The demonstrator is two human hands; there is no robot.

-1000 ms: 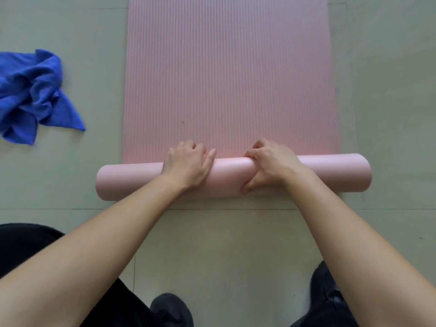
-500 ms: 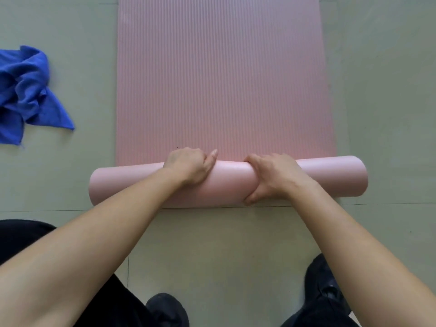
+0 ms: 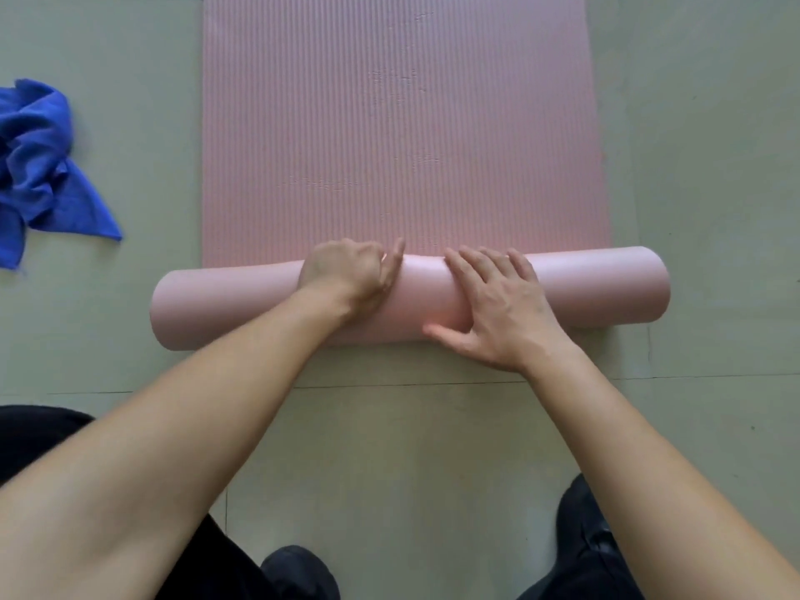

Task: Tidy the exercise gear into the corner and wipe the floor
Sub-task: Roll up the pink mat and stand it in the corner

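Observation:
A pink ribbed yoga mat (image 3: pixel 398 123) lies flat on the floor and runs away from me. Its near end is wound into a thick roll (image 3: pixel 216 309) that lies crosswise in front of me. My left hand (image 3: pixel 346 275) is curled over the top of the roll, left of its middle. My right hand (image 3: pixel 498 305) lies on the roll just to the right, fingers spread over the top and thumb against the near side. A crumpled blue cloth (image 3: pixel 39 175) lies on the floor to the left of the mat.
The floor is of pale green-grey tiles (image 3: pixel 714 166), with a seam (image 3: pixel 433 383) running crosswise just in front of the roll. My dark shoes (image 3: pixel 298 573) and dark trouser legs (image 3: pixel 588 534) show at the bottom edge.
The roll has turned a little further onto the flat mat. My right hand has shifted from a curled grip to fingers spread over the top. The left hand stays curled on the roll.

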